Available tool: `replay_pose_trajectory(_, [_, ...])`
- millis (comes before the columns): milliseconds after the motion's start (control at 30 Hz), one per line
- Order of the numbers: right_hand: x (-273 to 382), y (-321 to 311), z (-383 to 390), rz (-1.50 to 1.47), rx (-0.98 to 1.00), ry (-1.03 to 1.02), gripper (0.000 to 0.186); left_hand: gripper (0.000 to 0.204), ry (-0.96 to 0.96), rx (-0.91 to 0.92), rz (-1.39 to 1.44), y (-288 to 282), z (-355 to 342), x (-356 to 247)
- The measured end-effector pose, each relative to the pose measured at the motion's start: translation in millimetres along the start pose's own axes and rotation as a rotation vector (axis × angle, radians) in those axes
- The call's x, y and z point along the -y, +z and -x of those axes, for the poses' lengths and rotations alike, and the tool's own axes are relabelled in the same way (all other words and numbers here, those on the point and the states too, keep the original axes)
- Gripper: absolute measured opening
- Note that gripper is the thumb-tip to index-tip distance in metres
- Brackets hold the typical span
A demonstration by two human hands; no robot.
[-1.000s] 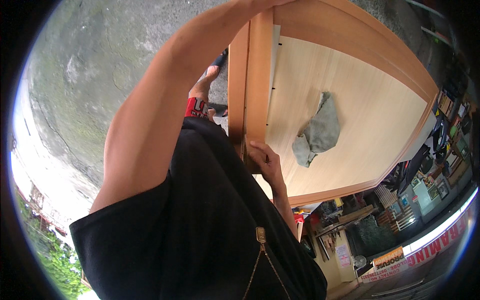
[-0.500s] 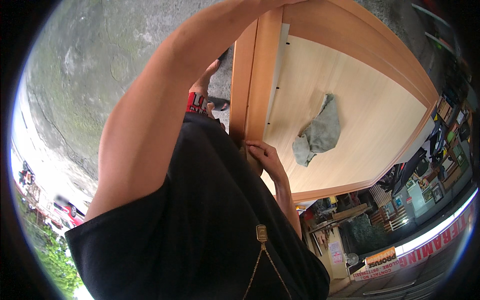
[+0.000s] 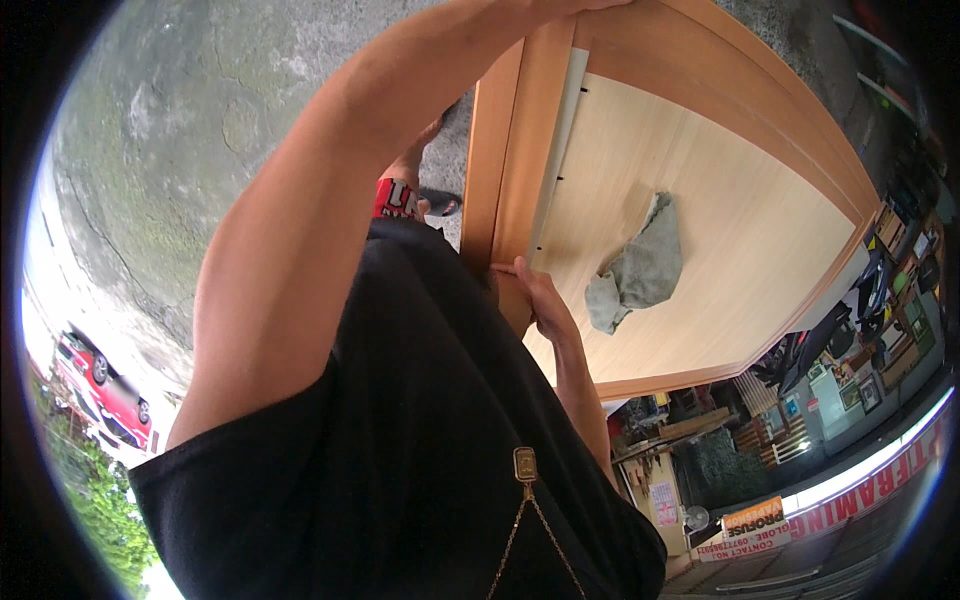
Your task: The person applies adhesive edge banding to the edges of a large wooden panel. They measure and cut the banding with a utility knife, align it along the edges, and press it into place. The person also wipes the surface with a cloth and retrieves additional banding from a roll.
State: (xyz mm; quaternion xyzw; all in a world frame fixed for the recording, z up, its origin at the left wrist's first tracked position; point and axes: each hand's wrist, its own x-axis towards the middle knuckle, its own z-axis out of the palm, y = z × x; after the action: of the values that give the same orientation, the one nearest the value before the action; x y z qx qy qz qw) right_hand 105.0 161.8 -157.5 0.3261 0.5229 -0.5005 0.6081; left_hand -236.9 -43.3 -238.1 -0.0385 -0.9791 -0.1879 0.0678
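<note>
1. Wood fills the right hand [image 3: 535, 300]: its fingers are wrapped over the near end of the frame edge [image 3: 515, 150], clamped on it, which looks like a way of steadying that edge against the body.
2. Left hand: only the arm [image 3: 330, 230] shows, stretched up along the edge and running out of view at the top, so whether that hand grips or lies open cannot be told. One hold low and one reach high would suit keeping a long piece from twisting.
3. Edge itself: two orange-brown strips lie side by side, with a thin white band along their inner side carrying a few small dark marks.
4. Panel [image 3: 720, 220]: pale, light-grained board set inside the orange-brown border, lying just right of the gripped edge and spreading toward the upper right.
5. Rag [image 3: 640, 270]: grey, crumpled, resting on the panel, well apart from the right hand.
6. Around: a black shirt [image 3: 420, 450] with a gold chain, grey concrete ground [image 3: 180, 120] to the left, a red car [image 3: 95, 385] at the far left.
</note>
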Motion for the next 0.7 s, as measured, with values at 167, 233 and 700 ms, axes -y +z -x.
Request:
replay_pose_trajectory(167, [-2.4,-1.8,-4.8,0.038,-0.01,0.022,0.08,0.076,0.0,-0.002,-0.009,-0.2,-0.5,0.4])
replay_pose_trajectory(233, [-3.3,-4.0,-7.1,0.039,-0.009,0.04,0.083,0.076,-0.004,-0.006,-0.013,1.9,0.1,-0.4])
replay_pose_trajectory(700, [-10.1,-4.3,-19.0,-0.06,-0.011,0.035,0.088,0.075,-0.004,0.025,-0.017,-4.7,-1.8,-2.4])
